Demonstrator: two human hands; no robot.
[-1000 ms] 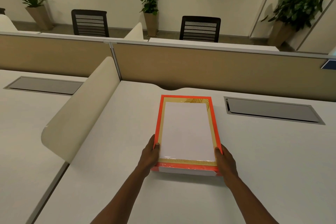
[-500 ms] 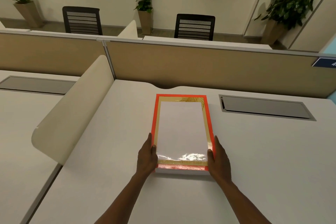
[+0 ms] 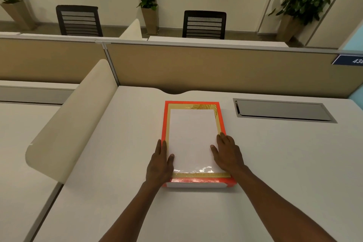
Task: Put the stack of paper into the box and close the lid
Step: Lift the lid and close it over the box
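A flat box (image 3: pixel 193 103) with an orange-red rim, a gold inner frame and a white rectangle (image 3: pixel 191 135) in the middle lies lengthwise on the white desk (image 3: pixel 275 163) in front of me. A glossy sheen runs across its near end, and a white side shows under the orange rim at the front. My left hand (image 3: pixel 160 165) grips the box's near left edge, thumb on top. My right hand (image 3: pixel 228 155) lies flat on the top near the right edge, fingers spread. I cannot tell whether the white rectangle is paper or part of the lid.
A curved cream divider (image 3: pixel 74 118) rises to the left of the box. A grey cable hatch (image 3: pixel 280 111) is set into the desk on the right. A tan partition (image 3: pixel 216 68) closes off the back, with chairs and potted plants beyond.
My right hand has moved from the box's right side up onto its top. My left hand has slid forward along the left edge. The box lies a little closer to me.
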